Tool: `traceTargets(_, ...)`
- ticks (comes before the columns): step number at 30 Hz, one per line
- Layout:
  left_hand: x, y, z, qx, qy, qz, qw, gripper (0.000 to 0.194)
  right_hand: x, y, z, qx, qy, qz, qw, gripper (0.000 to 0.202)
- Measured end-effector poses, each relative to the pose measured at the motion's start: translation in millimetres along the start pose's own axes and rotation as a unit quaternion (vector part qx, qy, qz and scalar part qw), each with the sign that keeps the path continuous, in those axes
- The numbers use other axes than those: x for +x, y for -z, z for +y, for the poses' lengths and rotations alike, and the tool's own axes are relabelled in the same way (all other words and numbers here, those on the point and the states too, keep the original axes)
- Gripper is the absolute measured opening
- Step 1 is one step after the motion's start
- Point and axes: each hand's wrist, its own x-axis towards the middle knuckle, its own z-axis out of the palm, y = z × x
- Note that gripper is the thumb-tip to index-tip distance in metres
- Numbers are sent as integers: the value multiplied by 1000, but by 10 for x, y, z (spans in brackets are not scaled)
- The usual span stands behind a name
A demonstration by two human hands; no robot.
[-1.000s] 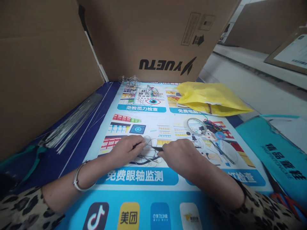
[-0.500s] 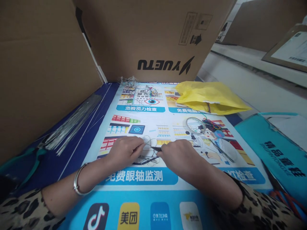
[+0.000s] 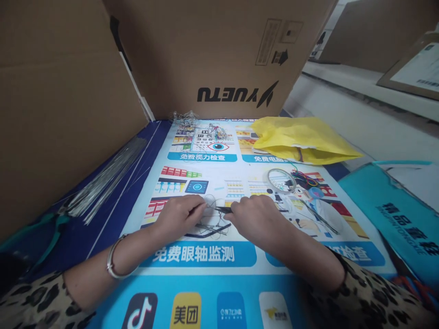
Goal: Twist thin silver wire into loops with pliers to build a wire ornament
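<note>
My left hand (image 3: 183,214) is closed in a pinch on thin wire. Loops of the wire (image 3: 213,202) spread out beyond its fingertips. My right hand (image 3: 255,217) is wrapped around a dark pointed tool (image 3: 222,209) with two slim jaws. These jaws point left at the wire loops, slightly apart at the tips. The tool's handle is hidden in my fist, so I cannot tell whether it is pliers or tweezers. More fine wire (image 3: 211,228) lies on the printed sheet just below both hands.
Cardboard walls (image 3: 219,55) stand behind and left. A bundle of straight wires (image 3: 106,176) and a teal-handled tool (image 3: 51,235) lie left. Tangled wire pieces (image 3: 187,119) sit at the back. A yellow bag (image 3: 302,137), round dish (image 3: 281,179), coloured strands (image 3: 307,177) and teal bag (image 3: 394,214) are right.
The dark tool's jaws, close together before, now show a small gap. My right hand has shifted slightly; my left hand keeps its pinch. The whole view has moved a little.
</note>
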Motion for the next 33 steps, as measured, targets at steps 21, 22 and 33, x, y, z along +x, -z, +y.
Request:
traceTargets(21, 51, 8, -21, -9, 14, 26, 1000, 23, 110, -4, -26, -34, 61, 20, 997, 25)
traceTargets(22, 50, 12, -16, -10, 9, 26, 1000, 23, 106, -7, -27, -33, 63, 22, 997, 25)
traceTargets(33, 54, -12, -46, 5, 6, 55, 998, 21, 95, -82, -13, -43, 77, 42, 995, 24)
